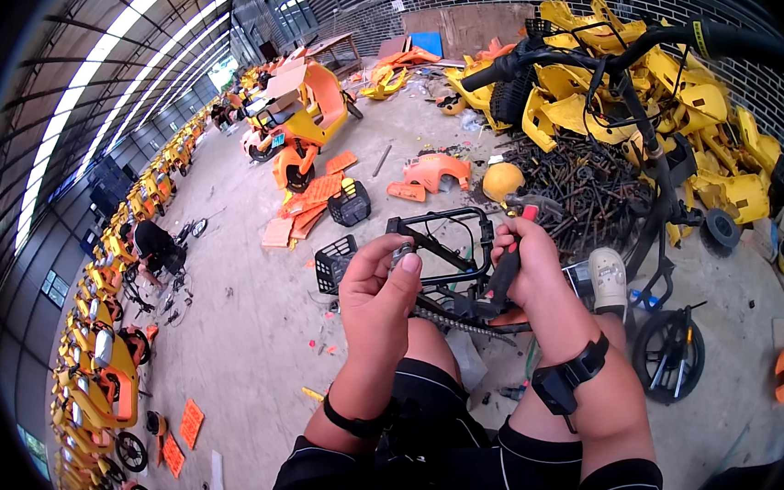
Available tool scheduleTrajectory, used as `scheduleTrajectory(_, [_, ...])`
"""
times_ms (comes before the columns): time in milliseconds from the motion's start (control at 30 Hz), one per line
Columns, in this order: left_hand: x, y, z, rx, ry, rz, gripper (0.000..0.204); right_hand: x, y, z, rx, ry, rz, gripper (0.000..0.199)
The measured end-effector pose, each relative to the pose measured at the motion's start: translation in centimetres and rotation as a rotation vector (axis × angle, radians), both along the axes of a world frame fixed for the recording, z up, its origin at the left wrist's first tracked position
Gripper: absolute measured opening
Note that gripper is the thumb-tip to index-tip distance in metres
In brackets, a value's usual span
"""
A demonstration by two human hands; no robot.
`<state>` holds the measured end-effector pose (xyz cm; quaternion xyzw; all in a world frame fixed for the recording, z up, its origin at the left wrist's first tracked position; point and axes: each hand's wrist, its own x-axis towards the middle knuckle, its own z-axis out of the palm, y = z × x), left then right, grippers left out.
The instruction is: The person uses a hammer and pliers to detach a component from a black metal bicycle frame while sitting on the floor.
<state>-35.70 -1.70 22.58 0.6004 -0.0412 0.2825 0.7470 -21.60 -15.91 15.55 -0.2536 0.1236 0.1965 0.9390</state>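
Observation:
My left hand pinches a small grey metal piece between thumb and fingertips; its exact kind is too small to make out. In my right hand is a hammer with a red and black handle, its grey head at the top beyond my fingers. Both hands are raised over a black metal vehicle frame, which lies in front of my knees and is partly hidden by them. A black wire-like basket lies just left of the frame.
At right are a heap of dark metal rods, yellow plastic panels, a black handlebar and a wheel. Orange panels and a yellow scooter stand ahead. Left, another person crouches beside rows of scooters.

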Motion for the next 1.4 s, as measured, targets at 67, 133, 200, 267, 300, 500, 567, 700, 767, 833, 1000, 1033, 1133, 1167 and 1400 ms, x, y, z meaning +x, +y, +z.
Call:
scheduleTrajectory(67, [0.1,0.6,-0.3,0.015,-0.028,-0.004,0.019,-0.4,0.0,0.3,0.000,-0.023,-0.008,0.009])
scheduleTrajectory(133, [0.4,1.2,-1.0,-0.028,-0.015,-0.061,0.019,-0.6,0.0,0.6,-0.009,-0.025,-0.016,0.009])
scheduleTrajectory(200, [0.5,1.6,-1.1,-0.017,0.006,-0.068,0.019,-0.4,-0.2,0.9,-0.008,-0.006,-0.025,0.009])
scheduleTrajectory(267, [0.8,1.6,-1.1,-0.008,-0.002,-0.055,0.022,-0.1,0.0,0.6,0.015,0.007,-0.005,0.008])
scheduleTrajectory(300, [0.9,1.7,-1.2,0.009,-0.006,-0.043,0.022,-0.1,0.0,0.6,0.015,0.011,-0.002,0.008])
scheduleTrajectory(500, [1.6,2.0,-1.3,0.042,0.031,-0.030,0.027,-1.3,0.4,1.3,-0.044,-0.013,-0.002,0.013])
scheduleTrajectory(567, [1.8,1.9,-1.5,0.033,0.027,-0.016,0.027,-1.4,0.4,1.2,-0.043,-0.021,0.020,0.013])
scheduleTrajectory(700, [2.1,2.3,-1.6,-0.059,0.014,-0.031,0.023,-1.3,0.5,1.0,-0.052,0.000,0.013,0.012])
scheduleTrajectory(767, [2.2,2.7,-1.9,-0.057,-0.004,-0.015,0.022,-1.2,0.6,0.9,-0.046,0.023,0.003,0.011])
scheduleTrajectory(833, [2.0,2.9,-2.0,-0.041,-0.018,0.000,0.022,-1.1,0.7,0.5,-0.045,0.031,-0.006,0.011])
scheduleTrajectory(1000, [1.6,3.3,-2.3,-0.018,-0.083,0.058,0.023,-1.1,1.3,-0.1,-0.045,0.000,0.005,0.010])
scheduleTrajectory(1033, [1.5,3.4,-2.3,-0.013,-0.104,0.067,0.024,-1.2,1.4,-0.1,-0.045,-0.002,0.002,0.010])
scheduleTrajectory(1133, [1.0,3.4,-2.0,0.002,-0.161,0.086,0.026,-1.3,1.8,0.0,-0.043,0.001,-0.008,0.010])
scheduleTrajectory(1167, [0.9,3.4,-1.9,0.004,-0.180,0.087,0.026,-1.2,2.0,-0.1,-0.041,0.002,-0.015,0.010])
scheduleTrajectory(1400, [-0.3,2.7,-0.9,-0.051,-0.228,0.075,0.023,-1.8,2.2,0.0,-0.079,0.019,0.002,0.010])
